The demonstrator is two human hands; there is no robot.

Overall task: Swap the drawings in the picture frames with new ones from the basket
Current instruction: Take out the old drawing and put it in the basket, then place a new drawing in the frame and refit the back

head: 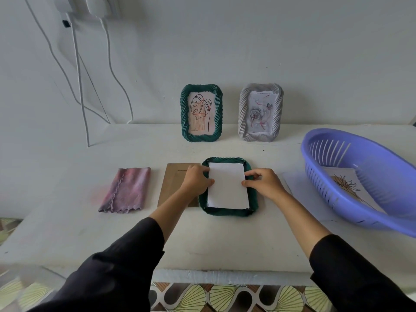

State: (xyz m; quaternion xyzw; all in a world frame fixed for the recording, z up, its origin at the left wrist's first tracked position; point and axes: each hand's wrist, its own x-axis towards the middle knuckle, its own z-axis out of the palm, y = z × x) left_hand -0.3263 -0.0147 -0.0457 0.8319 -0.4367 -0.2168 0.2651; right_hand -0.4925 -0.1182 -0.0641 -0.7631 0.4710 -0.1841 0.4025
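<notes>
A dark green picture frame (pixel 227 212) lies face down in the middle of the table, with a white sheet of paper (pixel 227 188) lying blank side up in its back. My left hand (pixel 195 180) rests at the sheet's left edge, thumb on the paper. At the right edge, my right hand (pixel 262 182) pinches the sheet between thumb and fingers. A brown backing board (pixel 174 179) lies just left of the frame, partly under my left hand. A purple basket (pixel 360 176) at the right holds a flower drawing (pixel 346 184).
Two frames stand against the wall: a green one (pixel 201 113) with a leaf drawing and a grey one (pixel 260 112) with a rose drawing. A pink folded cloth (pixel 126 190) lies at the left. White cables (pixel 78 86) hang down the wall.
</notes>
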